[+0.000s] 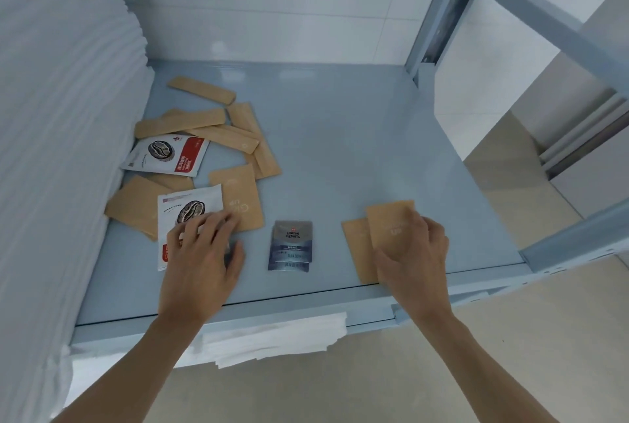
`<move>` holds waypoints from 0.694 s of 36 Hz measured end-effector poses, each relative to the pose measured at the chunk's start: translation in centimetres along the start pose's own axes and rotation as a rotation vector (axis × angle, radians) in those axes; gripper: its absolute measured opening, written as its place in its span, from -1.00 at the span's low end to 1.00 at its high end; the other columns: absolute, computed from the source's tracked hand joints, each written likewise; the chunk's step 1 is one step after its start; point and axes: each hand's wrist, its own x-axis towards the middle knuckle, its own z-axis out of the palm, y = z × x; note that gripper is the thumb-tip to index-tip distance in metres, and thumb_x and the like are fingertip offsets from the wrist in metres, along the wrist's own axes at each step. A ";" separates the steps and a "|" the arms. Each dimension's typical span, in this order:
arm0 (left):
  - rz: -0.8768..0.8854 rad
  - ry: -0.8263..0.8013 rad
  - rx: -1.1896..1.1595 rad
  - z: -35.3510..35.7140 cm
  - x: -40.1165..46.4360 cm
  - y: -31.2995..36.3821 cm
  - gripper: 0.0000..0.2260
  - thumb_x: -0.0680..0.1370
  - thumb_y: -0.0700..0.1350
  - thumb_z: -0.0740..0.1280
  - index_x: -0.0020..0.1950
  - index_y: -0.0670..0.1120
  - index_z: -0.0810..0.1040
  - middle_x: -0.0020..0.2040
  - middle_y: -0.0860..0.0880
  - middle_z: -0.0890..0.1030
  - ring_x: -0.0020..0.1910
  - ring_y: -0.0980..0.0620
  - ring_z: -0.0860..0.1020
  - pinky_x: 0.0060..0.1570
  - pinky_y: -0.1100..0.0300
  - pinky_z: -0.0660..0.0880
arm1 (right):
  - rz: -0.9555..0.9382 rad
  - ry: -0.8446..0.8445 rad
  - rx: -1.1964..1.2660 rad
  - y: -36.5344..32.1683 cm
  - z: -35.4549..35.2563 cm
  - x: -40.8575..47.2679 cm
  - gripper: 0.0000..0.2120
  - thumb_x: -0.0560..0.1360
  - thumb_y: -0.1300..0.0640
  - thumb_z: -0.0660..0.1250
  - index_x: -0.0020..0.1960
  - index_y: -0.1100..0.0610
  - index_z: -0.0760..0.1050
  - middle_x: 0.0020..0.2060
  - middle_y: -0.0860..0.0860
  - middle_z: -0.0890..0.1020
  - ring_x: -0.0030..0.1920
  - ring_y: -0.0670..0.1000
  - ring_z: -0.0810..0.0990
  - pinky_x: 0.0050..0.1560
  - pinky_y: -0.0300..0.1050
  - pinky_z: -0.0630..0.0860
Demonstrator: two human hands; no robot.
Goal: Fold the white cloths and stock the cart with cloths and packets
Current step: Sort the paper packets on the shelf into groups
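Packets lie loose on the blue shelf (340, 150) of the cart, most of them in a scattered heap on the left side, against the stack of white cloths (61, 116). The heap holds long tan sachets (200, 89), flat tan pouches (238, 198) and two white coffee packets, one further back (166, 155) and one nearer the front edge (190, 208).

The left hand (200, 259) rests on the nearer white coffee packet, fingers spread and only slightly bent, pressing rather than gripping. That packet lies directly under and ahead of the hand, its long axis running roughly front to back.

The right hand (412, 252) pinches a tan pouch (388, 222), thumb below and fingers curled over its right edge, above a second tan pouch (355, 249) that lies flat near the shelf's front edge. Both pouches stand lengthwise, front to back.

Between the hands, touching neither, lies a grey-blue packet (291, 245), perhaps two overlapping, again lengthwise front to back.

Judgement: sorting by kind appears under way. The unsorted heap lies to the left and behind, so the left hand is the nearer one for drawing from it; the right hand is well apart from it.

More white cloths (272, 337) show on the level below.
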 end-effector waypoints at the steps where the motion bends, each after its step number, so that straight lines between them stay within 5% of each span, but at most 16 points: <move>1: -0.001 0.003 -0.002 0.0 0.0 0.0 -0.60 0.59 0.03 0.14 0.24 -0.17 0.60 0.25 -0.11 0.60 0.24 -0.19 0.49 0.24 -0.15 0.36 | 0.028 0.035 0.000 0.5 -0.6 0.6 -0.25 0.43 0.07 0.42 0.54 0.06 0.18 0.34 0.03 0.29 0.27 0.01 0.23 0.16 -0.14 0.28; 8: 0.032 0.065 0.015 0.4 0.0 -0.1 -0.59 0.58 0.01 0.14 0.23 -0.21 0.61 0.24 -0.15 0.60 0.21 -0.27 0.50 0.18 -0.20 0.36 | 0.167 0.067 -0.175 4.3 -4.6 4.0 -0.22 0.43 0.00 0.44 0.53 0.16 0.19 0.36 0.14 0.29 0.29 0.13 0.22 0.31 0.08 0.32; 18: 0.060 0.104 0.029 1.1 -0.2 -0.5 -0.59 0.58 0.02 0.15 0.24 -0.18 0.61 0.23 -0.15 0.59 0.20 -0.26 0.46 0.14 -0.20 0.35 | 0.124 -0.022 -0.413 6.0 -3.3 2.7 -0.35 0.56 -0.12 0.27 0.53 0.14 0.18 0.48 0.12 0.22 0.43 0.17 0.13 0.40 0.10 0.10; 25: 0.047 0.087 0.048 0.3 -0.3 -0.1 -0.69 0.58 -0.03 0.22 0.20 -0.08 0.65 0.22 -0.12 0.60 0.20 -0.18 0.46 0.16 -0.18 0.40 | -0.024 0.111 -0.228 0.6 -0.4 2.6 -0.49 0.47 0.19 0.40 0.38 0.26 0.40 0.37 0.24 0.36 0.35 0.25 0.25 0.35 0.18 0.22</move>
